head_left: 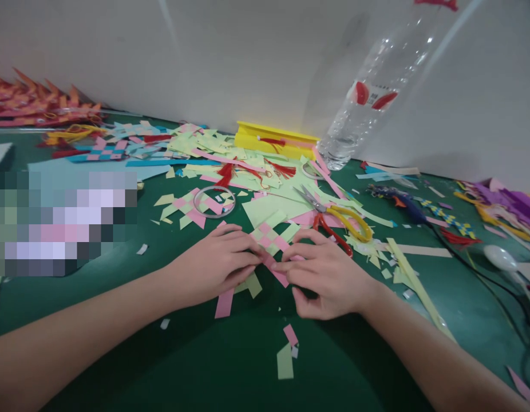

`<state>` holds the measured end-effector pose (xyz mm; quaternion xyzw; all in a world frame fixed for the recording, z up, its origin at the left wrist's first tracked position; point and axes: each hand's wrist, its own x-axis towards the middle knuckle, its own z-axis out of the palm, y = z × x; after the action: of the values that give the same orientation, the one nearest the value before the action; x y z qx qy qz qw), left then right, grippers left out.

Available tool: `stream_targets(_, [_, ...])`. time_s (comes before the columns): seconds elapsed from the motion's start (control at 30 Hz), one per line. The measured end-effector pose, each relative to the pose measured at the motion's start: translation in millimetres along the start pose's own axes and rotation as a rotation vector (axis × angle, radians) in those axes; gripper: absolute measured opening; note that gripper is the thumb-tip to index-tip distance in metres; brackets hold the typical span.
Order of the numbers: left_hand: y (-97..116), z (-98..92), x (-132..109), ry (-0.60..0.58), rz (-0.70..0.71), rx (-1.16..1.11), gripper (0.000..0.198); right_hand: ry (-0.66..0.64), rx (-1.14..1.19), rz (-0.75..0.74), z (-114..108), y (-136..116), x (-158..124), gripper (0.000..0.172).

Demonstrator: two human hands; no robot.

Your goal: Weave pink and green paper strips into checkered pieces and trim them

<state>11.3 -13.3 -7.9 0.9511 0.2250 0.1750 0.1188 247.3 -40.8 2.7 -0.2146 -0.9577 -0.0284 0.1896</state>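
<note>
A small woven piece of pink and pale green paper strips [268, 236] lies at the middle of the green table, its strip ends sticking out on several sides. My left hand [220, 260] bends over its left side, fingertips pressed on a pink strip. From the right, my right hand [323, 274] has its fingers curled on the same woven paper, close to the left fingertips. Parts of the weave are hidden under both hands. Just beyond my right hand lie scissors [333, 214] with yellow and red handles.
Behind my hands are a roll of clear tape [214, 202], a heap of paper scraps [196, 143], red tassels [225, 173] and a yellow folded paper [269, 137]. A clear bottle [363, 103] leans at the wall. Right of my hands lies a dark cable [471, 263].
</note>
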Motion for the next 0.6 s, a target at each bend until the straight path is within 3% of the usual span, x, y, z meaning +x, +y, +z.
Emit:
stream_targets(0.17, [-2,1.2,-1,-0.003,0.022,0.034,0.024,0.087,0.015,-0.023,0,-5,1,0.018])
stream_targets(0.43, [-1,0.6,-1,0.012,0.032,0.022,0.026,0.115,0.014,-0.035,-3,-11,3,0.025])
stream_targets(0.6, [-1,1.1,-2,-0.002,0.011,0.014,0.026,0.214,-0.029,-0.038,-2,-12,3,0.032])
